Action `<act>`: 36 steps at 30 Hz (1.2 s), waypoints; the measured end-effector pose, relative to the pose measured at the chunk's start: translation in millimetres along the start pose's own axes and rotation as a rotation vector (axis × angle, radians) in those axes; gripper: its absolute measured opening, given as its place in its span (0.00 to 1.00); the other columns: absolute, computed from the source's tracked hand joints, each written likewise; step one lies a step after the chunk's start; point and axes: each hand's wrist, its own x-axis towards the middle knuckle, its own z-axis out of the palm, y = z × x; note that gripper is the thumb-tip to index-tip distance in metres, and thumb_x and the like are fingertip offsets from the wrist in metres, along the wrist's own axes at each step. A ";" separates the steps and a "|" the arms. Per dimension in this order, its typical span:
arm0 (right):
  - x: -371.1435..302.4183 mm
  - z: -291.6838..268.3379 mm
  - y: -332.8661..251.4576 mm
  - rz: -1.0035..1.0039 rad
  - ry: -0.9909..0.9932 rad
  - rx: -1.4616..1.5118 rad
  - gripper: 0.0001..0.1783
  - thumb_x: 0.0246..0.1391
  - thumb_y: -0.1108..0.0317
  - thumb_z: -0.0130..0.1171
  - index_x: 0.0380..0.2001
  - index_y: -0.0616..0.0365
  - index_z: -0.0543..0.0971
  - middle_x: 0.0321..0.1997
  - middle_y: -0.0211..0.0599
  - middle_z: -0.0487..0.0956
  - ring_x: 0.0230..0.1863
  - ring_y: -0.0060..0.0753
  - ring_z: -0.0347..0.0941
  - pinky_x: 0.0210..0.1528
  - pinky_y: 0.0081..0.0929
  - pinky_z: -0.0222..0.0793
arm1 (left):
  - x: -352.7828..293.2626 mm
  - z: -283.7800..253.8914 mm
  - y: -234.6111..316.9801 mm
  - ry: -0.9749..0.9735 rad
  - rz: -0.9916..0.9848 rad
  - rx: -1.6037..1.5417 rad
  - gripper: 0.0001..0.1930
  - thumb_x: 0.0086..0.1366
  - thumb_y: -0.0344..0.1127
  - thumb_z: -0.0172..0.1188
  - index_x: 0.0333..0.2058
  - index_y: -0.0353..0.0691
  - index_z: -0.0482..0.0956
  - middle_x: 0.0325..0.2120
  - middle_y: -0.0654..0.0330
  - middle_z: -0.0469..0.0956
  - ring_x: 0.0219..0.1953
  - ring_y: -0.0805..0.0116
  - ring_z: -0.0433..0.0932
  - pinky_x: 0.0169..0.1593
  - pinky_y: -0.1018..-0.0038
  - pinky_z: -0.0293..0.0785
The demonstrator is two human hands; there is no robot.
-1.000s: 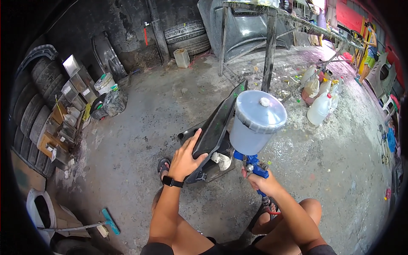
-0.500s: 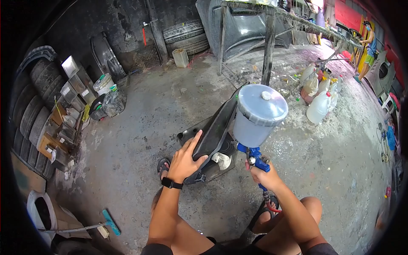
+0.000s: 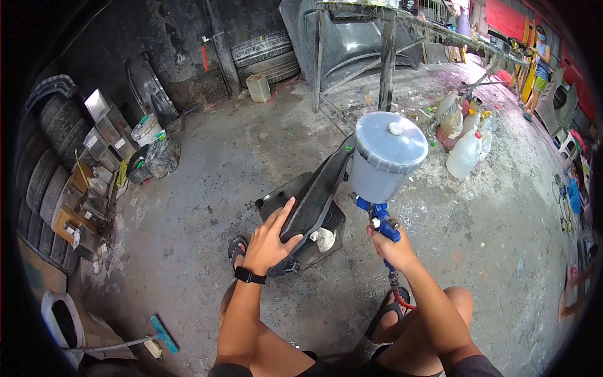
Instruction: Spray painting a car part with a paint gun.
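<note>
"First, the centre item?"

"Panel (image 3: 313, 196), one: long, dark, tilted. Lies under the left hand (image 3: 265, 245), to the left of the spray gun (image 3: 382, 221), slanting over a flat dark part (image 3: 275, 198) near the floor (image 3: 207, 176). Green mark (image 3: 349, 148) at its far end."

"State of the fingers?"

"Left: index finger and thumb spread upon the near end. Remaining fingers partly hidden; whether they grip the edge cannot be told. Right hand (image 3: 392, 248): wrapped round the handle of the blue spray gun."

"Fittings?"

"Tub (image 3: 380, 179), one, cloudy white, seated on top of the gun. Lid (image 3: 389, 137), one, fitted. Hose (image 3: 404, 305), one, red, running from below."

"How far along, then?"

"Done, as far as shown: panel in place with a hand upon it, tub mounted, lid on, hose attached. Not shown: any mist leaving the gun. Wet film and the panel's own dark sheen cannot be told apart. By judgement, equipment ready, coverage unproven; how much spraying is left cannot be read. Tub level likewise unclear."

"Surroundings?"

"Cloth (image 3: 322, 239), one, white, just beside the panel. Farther out: jugs (image 3: 465, 154), clustered; table (image 3: 386, 69), one; tyres (image 3: 262, 53), stacked by the wall (image 3: 169, 38); squeegee (image 3: 164, 334), one, teal. Co-worker (image 3: 541, 63), one, well apart, far right."
</note>
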 end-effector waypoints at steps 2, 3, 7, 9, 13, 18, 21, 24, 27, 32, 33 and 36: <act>0.4 -3.6 -1.9 -0.006 -0.006 -0.024 0.06 0.45 0.73 0.55 0.30 0.58 0.72 0.19 0.27 0.70 0.20 0.21 0.65 0.25 0.24 0.61 | -0.1 1.3 1.6 -0.001 -0.002 0.007 0.42 0.50 0.36 0.68 0.64 0.52 0.58 0.53 0.46 0.70 0.54 0.45 0.70 0.56 0.60 0.68; -0.1 -5.2 -2.7 -0.012 -0.011 -0.047 0.06 0.45 0.73 0.55 0.30 0.58 0.72 0.19 0.28 0.70 0.21 0.22 0.65 0.26 0.25 0.62 | -0.4 2.4 2.4 0.000 -0.004 0.006 0.42 0.50 0.36 0.68 0.64 0.52 0.58 0.53 0.46 0.70 0.54 0.45 0.70 0.56 0.60 0.68; -4.6 -5.2 -4.3 0.000 -0.046 -0.074 0.07 0.44 0.73 0.55 0.30 0.58 0.72 0.20 0.30 0.71 0.21 0.22 0.66 0.26 0.25 0.62 | 0.2 2.7 2.7 0.004 -0.002 0.011 0.42 0.50 0.36 0.68 0.64 0.53 0.57 0.54 0.46 0.70 0.54 0.45 0.70 0.56 0.60 0.68; -6.2 -7.1 -2.6 0.013 -0.077 -0.116 0.07 0.45 0.72 0.55 0.31 0.58 0.72 0.20 0.30 0.71 0.21 0.22 0.67 0.25 0.25 0.62 | 0.4 4.8 4.0 0.006 -0.004 0.015 0.42 0.50 0.36 0.68 0.64 0.53 0.57 0.54 0.46 0.70 0.54 0.45 0.70 0.56 0.60 0.68; -9.7 -2.9 -3.4 0.042 -0.112 -0.067 0.08 0.46 0.71 0.56 0.31 0.58 0.73 0.19 0.29 0.72 0.19 0.22 0.67 0.24 0.25 0.62 | 0.8 3.9 4.0 0.002 -0.016 0.013 0.42 0.51 0.36 0.68 0.64 0.53 0.57 0.54 0.46 0.70 0.54 0.44 0.70 0.56 0.60 0.68; -12.4 -0.2 -0.2 0.021 -0.156 -0.060 0.08 0.47 0.69 0.57 0.31 0.57 0.73 0.18 0.28 0.71 0.17 0.22 0.66 0.22 0.25 0.61 | 1.9 2.3 3.6 0.000 -0.031 0.008 0.42 0.51 0.35 0.67 0.64 0.53 0.57 0.54 0.45 0.70 0.54 0.44 0.70 0.56 0.60 0.68; -14.3 5.1 -4.5 0.009 -0.178 -0.052 0.07 0.48 0.69 0.57 0.31 0.57 0.73 0.18 0.28 0.70 0.17 0.21 0.65 0.22 0.25 0.61 | 0.3 1.3 -1.0 0.005 -0.037 0.002 0.42 0.51 0.36 0.67 0.64 0.53 0.57 0.54 0.45 0.70 0.54 0.44 0.70 0.56 0.59 0.68; -17.5 4.4 -7.9 0.058 -0.218 -0.021 0.07 0.48 0.69 0.57 0.31 0.57 0.73 0.18 0.27 0.70 0.17 0.20 0.65 0.21 0.24 0.60 | 0.5 -0.5 -0.3 0.006 -0.042 0.005 0.42 0.52 0.37 0.67 0.64 0.54 0.57 0.54 0.45 0.70 0.54 0.44 0.70 0.56 0.59 0.68; -19.5 4.1 -6.2 0.098 -0.245 -0.015 0.07 0.48 0.69 0.57 0.32 0.55 0.73 0.17 0.25 0.69 0.16 0.19 0.64 0.20 0.22 0.59 | 1.8 -0.5 -2.1 0.006 -0.040 -0.002 0.42 0.51 0.37 0.67 0.64 0.54 0.57 0.53 0.45 0.70 0.54 0.44 0.70 0.56 0.59 0.68; -22.0 4.8 -4.0 0.107 -0.296 0.019 0.08 0.49 0.70 0.57 0.34 0.54 0.72 0.16 0.22 0.67 0.15 0.17 0.63 0.19 0.21 0.58 | 2.7 2.0 -1.4 0.015 -0.055 0.005 0.41 0.51 0.37 0.66 0.64 0.53 0.57 0.53 0.45 0.70 0.54 0.44 0.70 0.56 0.60 0.68; -22.3 5.7 -3.5 0.092 -0.310 0.027 0.08 0.49 0.70 0.56 0.34 0.54 0.72 0.16 0.21 0.67 0.15 0.16 0.62 0.18 0.21 0.57 | 3.2 1.7 -2.0 0.014 -0.053 0.005 0.41 0.51 0.37 0.66 0.64 0.53 0.57 0.53 0.45 0.70 0.54 0.44 0.70 0.56 0.60 0.68; -23.9 5.3 -8.5 0.131 -0.365 0.038 0.07 0.49 0.70 0.56 0.34 0.54 0.72 0.17 0.21 0.67 0.15 0.16 0.63 0.18 0.20 0.57 | 3.9 1.6 -3.0 0.024 -0.040 -0.008 0.41 0.51 0.37 0.66 0.64 0.52 0.57 0.53 0.44 0.70 0.55 0.44 0.70 0.56 0.60 0.68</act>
